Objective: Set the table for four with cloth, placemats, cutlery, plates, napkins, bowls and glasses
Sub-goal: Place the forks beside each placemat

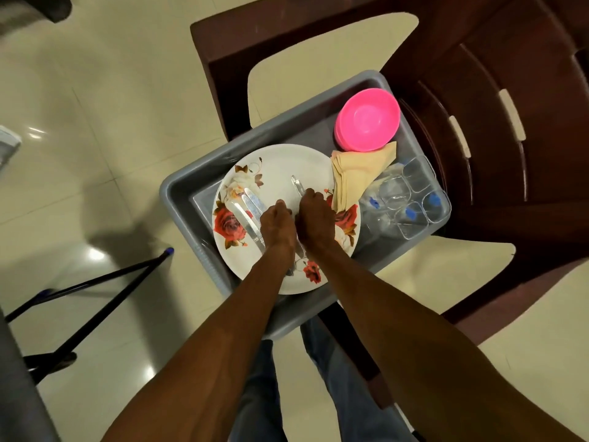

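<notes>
A grey plastic tub [178, 193] rests on a dark brown chair [497, 129]. Inside lies a white plate with red roses [271, 173]. Silver cutlery [247, 215] is spread on the plate's left half. My left hand [276, 226] is closed over cutlery pieces at the plate's middle. Beside it, my right hand [315, 218] grips a metal piece [297, 185] whose end sticks out above my fingers. Pink bowls [366, 121] are stacked in the tub's far corner, beige napkins [357, 177] lie beside the plate, and clear glasses [411, 199] fill the right end.
Cream floor tiles surround the chair. Black rods with a blue tip [95, 288] lean across the floor at the left. A grey edge [19, 378] shows at the lower left. My legs in jeans [264, 393] stand just before the tub.
</notes>
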